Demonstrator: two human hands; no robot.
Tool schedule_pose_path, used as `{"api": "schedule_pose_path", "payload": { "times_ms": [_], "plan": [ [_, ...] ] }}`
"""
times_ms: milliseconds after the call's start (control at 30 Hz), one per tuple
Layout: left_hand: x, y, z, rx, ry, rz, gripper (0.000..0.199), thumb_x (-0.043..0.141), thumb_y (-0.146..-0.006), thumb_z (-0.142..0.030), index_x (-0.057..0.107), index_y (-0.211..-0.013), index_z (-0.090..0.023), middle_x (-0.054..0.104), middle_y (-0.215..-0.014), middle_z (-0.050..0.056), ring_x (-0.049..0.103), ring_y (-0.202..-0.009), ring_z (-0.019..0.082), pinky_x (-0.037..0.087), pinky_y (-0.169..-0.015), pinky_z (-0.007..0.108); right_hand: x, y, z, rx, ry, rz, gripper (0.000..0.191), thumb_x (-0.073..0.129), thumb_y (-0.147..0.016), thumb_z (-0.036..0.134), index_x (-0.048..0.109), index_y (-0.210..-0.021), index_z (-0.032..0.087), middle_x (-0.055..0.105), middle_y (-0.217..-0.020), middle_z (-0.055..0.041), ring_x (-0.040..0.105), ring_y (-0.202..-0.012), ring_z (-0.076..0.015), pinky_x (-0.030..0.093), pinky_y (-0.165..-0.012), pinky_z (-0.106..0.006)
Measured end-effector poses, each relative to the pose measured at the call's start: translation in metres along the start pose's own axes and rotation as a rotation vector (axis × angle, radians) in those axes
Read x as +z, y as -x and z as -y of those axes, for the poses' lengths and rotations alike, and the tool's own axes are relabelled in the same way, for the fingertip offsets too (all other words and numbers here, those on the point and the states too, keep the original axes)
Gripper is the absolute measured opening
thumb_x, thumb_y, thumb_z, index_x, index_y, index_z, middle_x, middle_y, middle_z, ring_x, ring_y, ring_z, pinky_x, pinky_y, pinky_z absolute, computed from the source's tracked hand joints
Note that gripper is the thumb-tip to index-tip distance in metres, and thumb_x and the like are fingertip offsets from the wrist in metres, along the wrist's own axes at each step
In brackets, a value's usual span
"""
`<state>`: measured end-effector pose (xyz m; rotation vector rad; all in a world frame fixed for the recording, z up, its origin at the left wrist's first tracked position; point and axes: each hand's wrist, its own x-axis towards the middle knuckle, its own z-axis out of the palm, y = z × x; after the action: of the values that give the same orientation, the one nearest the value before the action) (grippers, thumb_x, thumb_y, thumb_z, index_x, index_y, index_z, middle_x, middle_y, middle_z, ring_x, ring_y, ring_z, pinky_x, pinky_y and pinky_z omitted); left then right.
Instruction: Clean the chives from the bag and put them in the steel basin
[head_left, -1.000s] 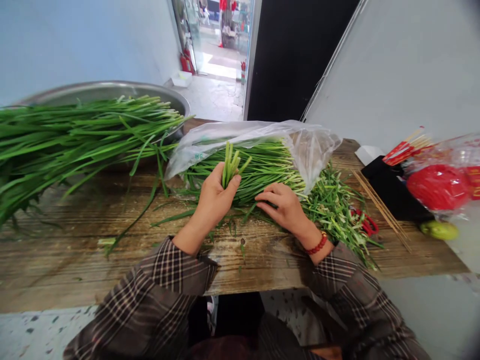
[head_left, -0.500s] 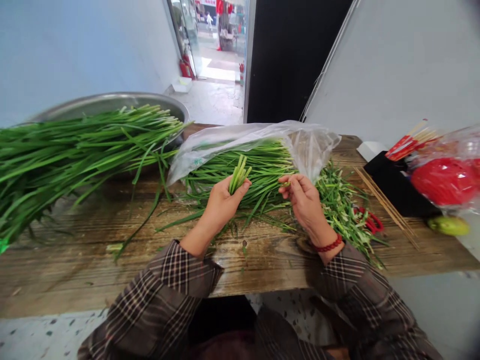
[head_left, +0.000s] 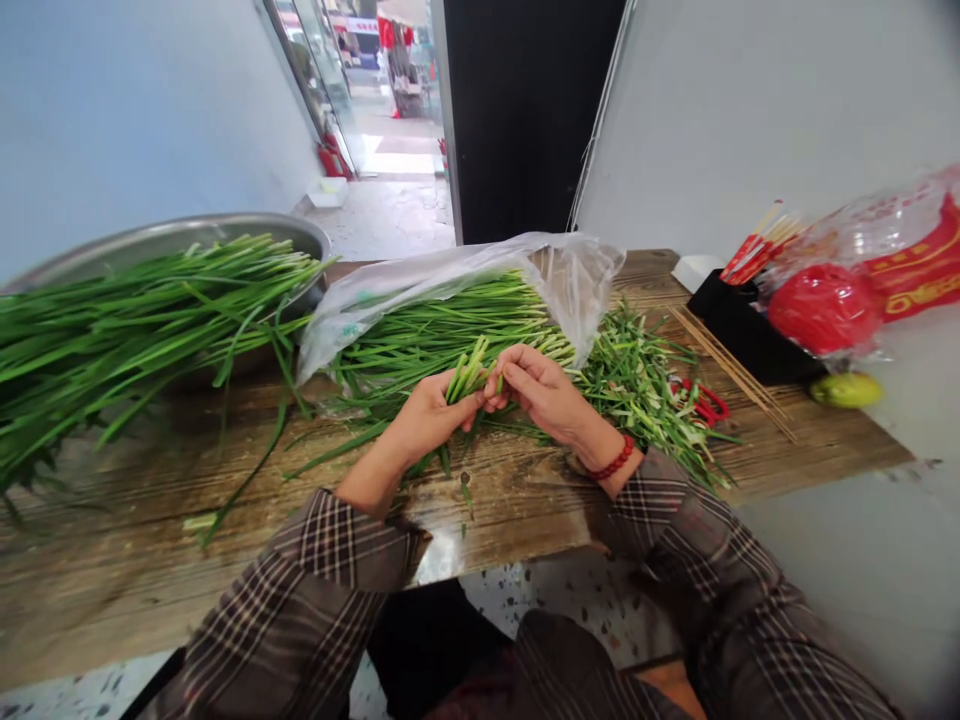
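Observation:
My left hand [head_left: 427, 415] is closed around a small bunch of garlic chives [head_left: 469, 368], pale cut ends pointing up. Against it, my right hand [head_left: 536, 385] pinches a bit of chive between thumb and fingers, close to the left thumb; the fingertips partly hide it. Behind both hands lies a pile of garlic chives [head_left: 450, 325], partly covered by a clear plastic bag [head_left: 577, 285]. To the right of my right hand is a heap of chive trimmings [head_left: 637, 375].
A large metal basin [head_left: 307, 238] at left holds long chives [head_left: 150, 310] that hang over its edge. Red-handled scissors [head_left: 709, 403], wooden chopsticks [head_left: 735, 375], a black box [head_left: 757, 335], red plastic packaging [head_left: 825, 308] and a yellow-green fruit [head_left: 847, 390] sit at right on the wooden table [head_left: 525, 500].
My right hand has moved left from beside the trimmings to meet the bunch in my left hand. The left hand keeps its hold. The whole view has shifted to the right.

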<state>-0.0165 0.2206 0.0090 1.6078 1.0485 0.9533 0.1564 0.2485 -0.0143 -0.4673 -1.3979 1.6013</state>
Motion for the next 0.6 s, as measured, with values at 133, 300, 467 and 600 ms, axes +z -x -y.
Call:
{"api": "schedule_pose_path", "payload": {
  "times_ms": [133, 300, 467, 600],
  "plan": [
    [0.005, 0.000, 0.003, 0.032, -0.014, -0.135, 0.023, 0.066, -0.078, -0.038, 0.062, -0.078, -0.015, 0.058, -0.065, -0.001, 0.043, -0.047, 0.007, 0.036, -0.045, 0.020, 0.001, -0.001, 0.001, 0.013, 0.050, -0.007, 0.032, 0.061, -0.086, 0.052, 0.052, -0.089, 0.022, 0.064, -0.077, 0.0022, 0.060, -0.066, -0.0103, 0.050, -0.062, -0.023],
    [0.009, -0.001, 0.005, 0.103, -0.178, -0.165, 0.019, 0.060, -0.080, -0.033, 0.063, -0.071, -0.016, 0.056, -0.054, -0.003, 0.045, -0.046, 0.008, 0.038, -0.050, 0.021, 0.004, -0.003, 0.001, 0.068, 0.046, -0.057, 0.037, 0.067, -0.080, 0.054, 0.051, -0.083, 0.021, 0.053, -0.062, 0.0064, 0.046, -0.052, -0.0072, 0.039, -0.049, -0.019],
    [0.011, -0.004, 0.009, 0.123, -0.228, -0.190, 0.019, 0.060, -0.080, -0.031, 0.062, -0.067, -0.016, 0.057, -0.052, -0.003, 0.050, -0.048, 0.010, 0.041, -0.055, 0.022, -0.004, -0.003, 0.010, 0.143, 0.078, -0.024, 0.039, 0.071, -0.076, 0.054, 0.053, -0.081, 0.020, 0.038, -0.052, 0.0104, 0.028, -0.043, -0.0046, 0.020, -0.041, -0.017],
    [0.010, -0.005, 0.014, 0.081, -0.055, -0.277, 0.022, 0.062, -0.080, -0.036, 0.064, -0.075, -0.014, 0.064, -0.062, 0.001, 0.054, -0.048, 0.010, 0.041, -0.053, 0.022, -0.030, 0.008, 0.030, 0.037, 0.186, -0.090, 0.037, 0.074, -0.073, 0.053, 0.061, -0.076, 0.019, 0.037, -0.048, 0.0097, 0.028, -0.041, -0.0047, 0.024, -0.042, -0.019]
  ]
}}
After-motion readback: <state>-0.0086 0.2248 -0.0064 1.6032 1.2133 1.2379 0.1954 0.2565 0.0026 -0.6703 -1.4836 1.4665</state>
